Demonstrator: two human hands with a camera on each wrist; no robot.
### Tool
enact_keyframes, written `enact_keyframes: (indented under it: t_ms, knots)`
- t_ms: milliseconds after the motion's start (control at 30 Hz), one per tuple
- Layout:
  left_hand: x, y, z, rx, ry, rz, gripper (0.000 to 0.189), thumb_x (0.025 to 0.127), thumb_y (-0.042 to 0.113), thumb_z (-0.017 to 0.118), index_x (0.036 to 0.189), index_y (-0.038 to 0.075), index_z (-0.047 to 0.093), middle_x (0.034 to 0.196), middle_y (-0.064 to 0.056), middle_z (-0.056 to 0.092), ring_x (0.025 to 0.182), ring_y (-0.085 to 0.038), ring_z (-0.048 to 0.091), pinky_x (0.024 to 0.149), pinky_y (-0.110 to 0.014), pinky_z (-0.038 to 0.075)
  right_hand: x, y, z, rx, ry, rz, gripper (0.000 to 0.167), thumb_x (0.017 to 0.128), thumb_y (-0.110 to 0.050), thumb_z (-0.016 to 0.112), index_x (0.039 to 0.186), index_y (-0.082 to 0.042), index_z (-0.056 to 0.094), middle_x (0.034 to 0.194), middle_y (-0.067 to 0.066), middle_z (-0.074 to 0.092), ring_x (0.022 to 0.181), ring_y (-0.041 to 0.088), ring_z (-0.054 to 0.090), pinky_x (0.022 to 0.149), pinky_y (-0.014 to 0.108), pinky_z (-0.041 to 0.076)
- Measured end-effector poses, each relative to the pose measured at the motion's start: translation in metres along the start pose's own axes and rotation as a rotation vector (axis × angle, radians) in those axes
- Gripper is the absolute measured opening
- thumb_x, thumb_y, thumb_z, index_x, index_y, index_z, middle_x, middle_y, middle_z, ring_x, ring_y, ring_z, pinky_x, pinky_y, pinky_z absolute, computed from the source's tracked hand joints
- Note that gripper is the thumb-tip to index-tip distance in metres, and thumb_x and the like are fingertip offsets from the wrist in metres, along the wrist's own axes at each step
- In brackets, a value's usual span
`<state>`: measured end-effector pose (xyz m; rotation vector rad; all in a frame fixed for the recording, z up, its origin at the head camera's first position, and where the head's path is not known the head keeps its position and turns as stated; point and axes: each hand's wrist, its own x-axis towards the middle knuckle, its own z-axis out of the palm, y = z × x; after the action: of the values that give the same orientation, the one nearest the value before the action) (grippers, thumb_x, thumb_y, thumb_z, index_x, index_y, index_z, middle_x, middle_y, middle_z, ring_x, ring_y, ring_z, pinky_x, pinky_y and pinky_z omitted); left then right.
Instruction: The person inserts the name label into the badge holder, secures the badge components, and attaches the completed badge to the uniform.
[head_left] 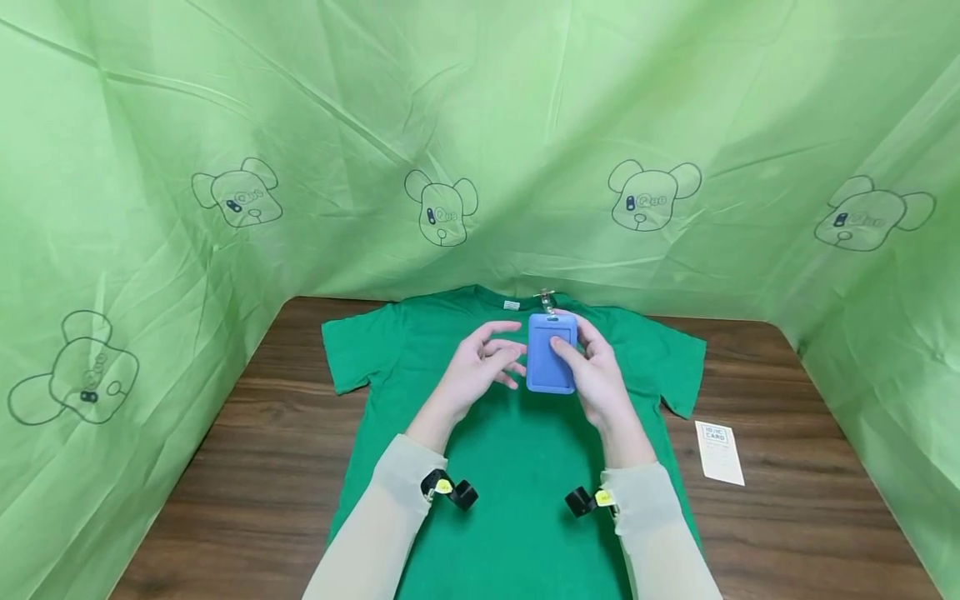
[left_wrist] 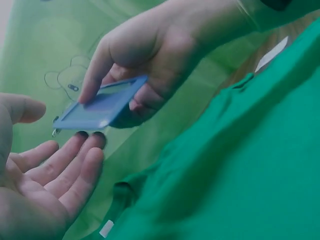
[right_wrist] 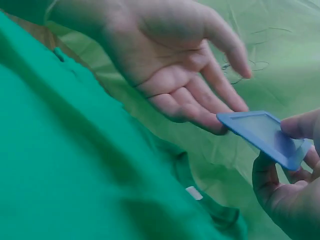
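Note:
A blue badge holder with a metal clip at its top is held up over a green T-shirt. My right hand pinches it, thumb across the front and fingers behind; the same grip shows in the right wrist view, where the holder is tilted. My left hand is beside the holder's left edge, palm turned toward it and fingers relaxed. In the left wrist view the left fingertips lie just below the holder's edge.
The T-shirt lies spread flat on a dark wooden table, its collar label at the far side. A white printed card lies on the wood to the right of the shirt. Green cloth walls with bear drawings enclose the back and sides.

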<state>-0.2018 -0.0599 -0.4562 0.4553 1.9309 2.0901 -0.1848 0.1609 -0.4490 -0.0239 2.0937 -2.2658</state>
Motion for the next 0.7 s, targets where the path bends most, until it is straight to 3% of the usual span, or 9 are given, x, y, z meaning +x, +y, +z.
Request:
enact_keyframes:
  t_ms: [133,400,567,700]
  knots:
    - [0.0,-0.004,0.002,0.02,0.001,-0.003,0.048,0.109,0.015,0.068,0.155,0.012,0.055,0.123,-0.015,0.077,0.096,-0.029,0.077,0.08,-0.043,0.066,0.002,0.013,0.003,0.019,-0.034,-0.006,0.051,0.111,-0.024,0.067,0.16,-0.019,0.054,0.151,0.012,0.057,0.12,0.027,0.068,0.094,0.04,0.062]
    - [0.002,-0.014,0.007,0.078,0.091,0.041,0.042,0.107,0.004,0.069,0.148,0.003,0.061,0.114,-0.018,0.078,0.088,-0.02,0.078,0.077,-0.035,0.065,0.002,0.022,0.006,-0.011,-0.057,0.005,0.05,0.11,-0.02,0.07,0.157,-0.011,0.056,0.145,0.015,0.064,0.114,0.022,0.072,0.093,0.034,0.062]
    - [0.001,-0.014,0.008,0.059,0.139,0.098,0.035,0.107,0.005,0.069,0.142,0.001,0.066,0.108,-0.018,0.077,0.085,-0.017,0.076,0.077,-0.033,0.064,0.0,0.016,0.01,0.052,-0.032,0.034,0.046,0.106,-0.017,0.075,0.148,-0.004,0.061,0.131,0.01,0.076,0.112,0.018,0.074,0.093,0.032,0.062]
    - [0.001,-0.011,0.005,0.054,0.143,0.108,0.035,0.108,0.006,0.069,0.142,0.002,0.066,0.108,-0.017,0.077,0.086,-0.016,0.076,0.078,-0.031,0.064,-0.001,0.009,0.008,0.072,0.003,0.043,0.042,0.105,-0.016,0.076,0.143,-0.001,0.063,0.117,0.002,0.079,0.103,0.015,0.074,0.09,0.03,0.061]
